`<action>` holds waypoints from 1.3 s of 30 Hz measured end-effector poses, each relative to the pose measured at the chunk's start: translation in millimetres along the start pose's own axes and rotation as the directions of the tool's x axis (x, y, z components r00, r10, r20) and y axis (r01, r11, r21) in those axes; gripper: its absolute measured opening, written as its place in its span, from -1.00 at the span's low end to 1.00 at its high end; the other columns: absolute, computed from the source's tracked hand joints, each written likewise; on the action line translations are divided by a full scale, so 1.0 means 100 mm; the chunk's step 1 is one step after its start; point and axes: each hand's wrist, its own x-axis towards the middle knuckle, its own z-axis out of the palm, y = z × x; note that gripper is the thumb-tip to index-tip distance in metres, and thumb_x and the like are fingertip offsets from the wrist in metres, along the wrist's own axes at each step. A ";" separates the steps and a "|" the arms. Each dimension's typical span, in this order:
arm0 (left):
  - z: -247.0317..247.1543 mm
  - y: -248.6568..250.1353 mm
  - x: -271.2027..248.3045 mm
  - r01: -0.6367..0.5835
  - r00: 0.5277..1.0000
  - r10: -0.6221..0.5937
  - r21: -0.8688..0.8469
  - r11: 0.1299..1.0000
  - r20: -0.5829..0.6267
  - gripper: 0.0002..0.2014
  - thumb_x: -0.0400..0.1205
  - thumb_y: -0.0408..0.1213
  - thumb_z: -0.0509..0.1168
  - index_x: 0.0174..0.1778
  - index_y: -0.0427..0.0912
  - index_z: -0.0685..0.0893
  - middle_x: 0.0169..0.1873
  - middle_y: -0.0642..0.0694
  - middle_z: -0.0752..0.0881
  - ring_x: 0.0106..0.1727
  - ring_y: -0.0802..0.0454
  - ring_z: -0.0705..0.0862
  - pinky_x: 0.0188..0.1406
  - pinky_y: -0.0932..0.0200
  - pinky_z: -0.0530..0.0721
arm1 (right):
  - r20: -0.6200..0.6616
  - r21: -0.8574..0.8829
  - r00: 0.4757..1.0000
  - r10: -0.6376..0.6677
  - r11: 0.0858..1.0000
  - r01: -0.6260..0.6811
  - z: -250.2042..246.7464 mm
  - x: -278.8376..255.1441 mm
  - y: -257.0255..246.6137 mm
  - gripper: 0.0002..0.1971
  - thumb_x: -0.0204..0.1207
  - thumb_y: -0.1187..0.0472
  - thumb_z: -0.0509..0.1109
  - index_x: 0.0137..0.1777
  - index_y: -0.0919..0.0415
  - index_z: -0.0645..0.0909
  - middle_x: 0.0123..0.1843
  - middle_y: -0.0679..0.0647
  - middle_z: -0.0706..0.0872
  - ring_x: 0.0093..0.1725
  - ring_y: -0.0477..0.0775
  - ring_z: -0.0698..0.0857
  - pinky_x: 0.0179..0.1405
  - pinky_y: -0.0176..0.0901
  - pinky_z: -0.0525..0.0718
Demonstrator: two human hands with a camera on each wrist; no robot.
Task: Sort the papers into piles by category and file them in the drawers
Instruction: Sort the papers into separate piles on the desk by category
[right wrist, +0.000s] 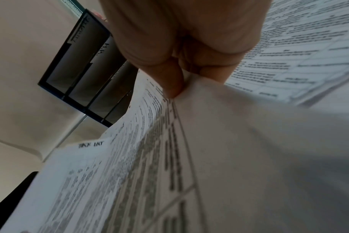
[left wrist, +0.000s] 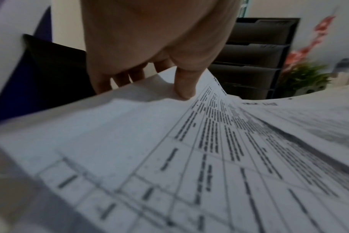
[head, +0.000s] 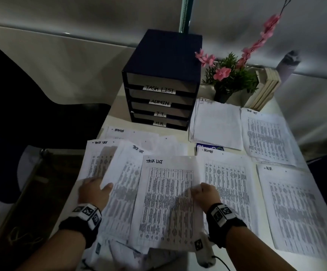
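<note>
The head view looks forward and down from above your forearms onto the table (head: 117,94), taking in the drawer unit (head: 162,79) at the far edge and the sheets spread before it. The left wrist view sits low, just above the paper, and faces along your left hand (left wrist: 149,47) toward the drawer unit (left wrist: 255,55) and the plant (left wrist: 303,77). The right wrist view is rolled sideways, very close behind your right hand (right wrist: 185,39), so the drawer unit (right wrist: 84,66) appears tilted. All three views share the drawer unit and the TASK LIST sheet (head: 166,202).
</note>
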 end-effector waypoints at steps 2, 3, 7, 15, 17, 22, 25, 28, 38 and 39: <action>-0.13 -0.13 0.08 0.050 0.999 -0.048 0.142 0.989 -0.019 -0.54 0.58 -0.08 0.37 0.28 -0.34 0.67 0.45 -0.37 0.47 0.48 -0.28 0.40 0.47 -0.07 0.41 | 0.010 0.053 1.000 -0.019 0.998 0.018 0.04 -0.04 -0.04 -0.69 0.53 0.29 0.27 -0.47 0.10 0.47 -0.43 -0.01 0.56 -0.24 0.13 0.63 -0.39 -0.28 0.59; -0.19 -0.17 0.10 0.093 0.996 -0.091 0.191 0.977 -0.019 -0.52 0.60 -0.05 0.34 0.34 -0.30 0.64 0.52 -0.37 0.38 0.56 -0.27 0.28 0.53 -0.08 0.33 | 0.014 0.074 0.999 -0.031 0.997 0.030 0.07 -0.05 -0.07 -0.69 0.54 0.30 0.26 -0.45 0.10 0.49 -0.42 -0.01 0.57 -0.26 0.11 0.63 -0.40 -0.30 0.59; -0.30 -0.24 0.16 0.121 0.989 -0.127 0.071 0.990 0.075 -0.55 0.52 -0.07 0.44 0.24 -0.29 0.71 0.40 -0.41 0.50 0.35 -0.33 0.54 0.35 -0.13 0.56 | 0.051 0.120 0.997 -0.056 0.992 0.049 0.18 -0.09 -0.16 -0.77 0.55 0.26 0.28 -0.35 0.18 0.60 -0.31 0.11 0.70 -0.25 0.10 0.70 -0.30 -0.13 0.72; -0.11 0.01 -0.11 -0.103 0.992 0.108 -0.071 0.992 0.065 -0.79 0.48 -0.32 0.50 -0.09 -0.43 0.78 0.17 -0.29 0.54 0.03 -0.18 0.64 0.17 0.12 0.55 | 0.001 0.059 0.997 -0.072 0.996 0.072 0.21 -0.18 -0.21 -0.60 0.56 0.28 0.30 -0.52 -0.01 0.41 -0.47 -0.09 0.51 -0.34 0.02 0.55 -0.48 -0.36 0.39; -0.03 0.10 -0.20 -0.140 0.978 0.155 -0.117 0.983 0.139 -0.78 0.59 -0.28 0.39 -0.08 -0.43 0.74 0.02 -0.29 0.64 -0.01 -0.17 0.65 0.06 0.11 0.55 | -0.015 0.098 0.999 -0.033 0.995 0.034 0.16 -0.20 -0.21 -0.61 0.57 0.29 0.28 -0.50 -0.02 0.44 -0.45 -0.10 0.53 -0.39 -0.09 0.53 -0.49 -0.38 0.40; 0.07 0.17 -0.25 -0.041 0.979 0.102 -0.318 0.947 0.178 -0.86 0.54 -0.32 0.45 -0.12 -0.33 0.71 -0.10 -0.15 0.68 0.03 -0.06 0.62 0.07 0.22 0.46 | 0.009 0.241 0.997 0.079 0.967 -0.079 0.05 -0.18 -0.12 -0.74 0.52 0.34 0.34 -0.41 0.18 0.52 -0.31 0.11 0.66 -0.23 0.11 0.68 -0.20 -0.16 0.71; 0.07 0.20 -0.24 0.070 0.973 0.024 -0.394 0.916 0.228 -0.77 0.46 -0.26 0.54 -0.17 -0.35 0.69 -0.14 -0.15 0.68 -0.03 -0.08 0.62 0.04 0.19 0.49 | -0.011 0.327 0.990 0.138 0.936 -0.127 0.00 -0.20 -0.04 -0.86 0.47 0.36 0.40 -0.31 0.27 0.62 -0.23 0.21 0.74 -0.12 0.21 0.73 -0.07 0.04 0.75; 0.09 0.21 -0.22 0.103 0.974 -0.018 -0.367 0.925 0.227 -0.73 0.51 -0.20 0.49 -0.29 -0.26 0.56 -0.28 -0.14 0.62 -0.12 -0.11 0.60 -0.06 0.14 0.51 | -0.069 0.351 0.989 0.128 0.931 -0.096 -0.07 -0.25 0.02 -0.91 0.52 0.37 0.36 -0.17 0.23 0.66 -0.32 0.05 0.70 -0.28 0.00 0.66 -0.29 -0.25 0.58; 0.11 0.28 -0.25 0.023 0.985 0.029 -0.295 0.955 0.170 -0.31 0.51 -0.45 0.41 0.56 -0.09 0.35 0.23 -0.13 0.65 0.23 -0.18 0.65 0.27 -0.04 0.60 | -0.180 0.426 0.964 0.195 0.899 -0.102 -0.21 -0.18 0.15 -0.52 0.62 0.37 0.16 0.53 0.13 0.28 -0.20 0.13 0.57 -0.24 0.09 0.61 -0.36 -0.17 0.59; 0.12 0.29 -0.25 0.014 0.980 0.042 -0.278 0.960 0.196 -0.41 0.51 -0.42 0.44 0.47 -0.15 0.46 0.16 -0.13 0.68 0.20 -0.18 0.66 0.24 0.00 0.61 | -0.162 0.417 0.967 0.196 0.902 -0.113 -0.21 -0.17 0.13 -0.69 0.62 0.36 0.15 0.33 0.20 0.46 -0.17 0.15 0.57 -0.19 0.11 0.61 -0.33 -0.17 0.60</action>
